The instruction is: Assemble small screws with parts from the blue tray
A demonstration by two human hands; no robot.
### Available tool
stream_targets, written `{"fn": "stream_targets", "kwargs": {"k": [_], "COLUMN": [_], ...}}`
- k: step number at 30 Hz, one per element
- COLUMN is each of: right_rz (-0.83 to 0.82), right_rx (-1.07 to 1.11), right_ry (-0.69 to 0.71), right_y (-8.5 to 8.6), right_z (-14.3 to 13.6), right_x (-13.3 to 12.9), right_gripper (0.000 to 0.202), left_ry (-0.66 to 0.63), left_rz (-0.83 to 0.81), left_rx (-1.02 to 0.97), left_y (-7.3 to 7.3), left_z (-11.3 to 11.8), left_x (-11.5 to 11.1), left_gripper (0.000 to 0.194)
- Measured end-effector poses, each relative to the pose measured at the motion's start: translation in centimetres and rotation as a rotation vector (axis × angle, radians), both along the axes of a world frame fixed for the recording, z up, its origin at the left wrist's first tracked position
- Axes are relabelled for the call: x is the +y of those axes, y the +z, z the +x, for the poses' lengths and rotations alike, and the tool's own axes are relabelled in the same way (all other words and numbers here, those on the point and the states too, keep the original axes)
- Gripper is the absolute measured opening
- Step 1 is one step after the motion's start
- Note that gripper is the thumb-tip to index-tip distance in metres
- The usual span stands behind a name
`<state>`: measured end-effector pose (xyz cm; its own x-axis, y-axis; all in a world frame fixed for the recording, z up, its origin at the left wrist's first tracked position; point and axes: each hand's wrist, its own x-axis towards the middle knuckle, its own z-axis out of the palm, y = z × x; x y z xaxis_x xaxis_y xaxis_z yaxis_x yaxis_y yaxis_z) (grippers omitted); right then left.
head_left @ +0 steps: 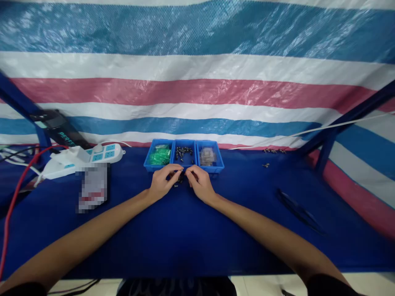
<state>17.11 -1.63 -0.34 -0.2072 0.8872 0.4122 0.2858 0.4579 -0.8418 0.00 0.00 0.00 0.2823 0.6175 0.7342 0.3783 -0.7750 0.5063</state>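
Both hands meet just in front of the blue tray (184, 167). Left hand (162, 182) and right hand (200, 183) have fingers pinched together on a small dark part (182, 177), probably a screw, too tiny to confirm. Tray's middle compartment holds similar parts, within easy reach. Tweezers (300, 211) lie apart on the bench (173, 230).

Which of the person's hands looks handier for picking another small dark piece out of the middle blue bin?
Probably the left hand: its fingertips sit just in front of the middle bin of dark parts. The right hand lies nearer the right bin. Both pinch small dark parts, so the margin is slim.
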Motion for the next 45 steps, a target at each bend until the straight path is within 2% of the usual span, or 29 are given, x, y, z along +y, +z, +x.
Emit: {"fn": "stream_targets", "kwargs": {"k": [6, 12, 24, 29, 35, 39, 45], "right_rz": [-0.016, -0.005, 0.123, 0.151, 0.076, 0.042, 0.102], "right_rx": [0.010, 0.037, -0.012, -0.037, 0.026, 0.052, -0.002], "right_ry": [-0.015, -0.001, 0.028, 0.017, -0.036, -0.055, -0.039], "right_y": [0.1, -0.4, -0.5, -0.2, -0.2, -0.4, 0.0], "right_z": [0.0, -0.1, -0.1, -0.1, 0.0, 0.1, 0.1], "right_x": [-0.1, -0.1, -0.2, -0.3, -0.2, -0.1, -0.2], "right_gripper": [0.021, 0.011, 0.016, 0.016, 0.021, 0.023, 0.026], "left_ry": [0.008, -0.021, -0.046, -0.037, 0.018, -0.006, -0.029], "left_rz": [0.052, -0.008, 0.026, 0.036, -0.006, 0.013, 0.058], "left_rx": [0.073, 0.104, 0.191, 0.172, 0.127, 0.101, 0.070], "left_y": [0.2, -0.2, -0.8, -1.1, -0.6, -0.4, -0.3], "left_z": [-0.3, -0.3, -0.2, -0.4, -0.3, -0.1, 0.0], "left_x": [0.1, 0.3, 0.5, 0.6, 0.4, 0.3, 0.3], "left_gripper": [0.015, 0.014, 0.017, 0.016, 0.018, 0.020, 0.016]}}
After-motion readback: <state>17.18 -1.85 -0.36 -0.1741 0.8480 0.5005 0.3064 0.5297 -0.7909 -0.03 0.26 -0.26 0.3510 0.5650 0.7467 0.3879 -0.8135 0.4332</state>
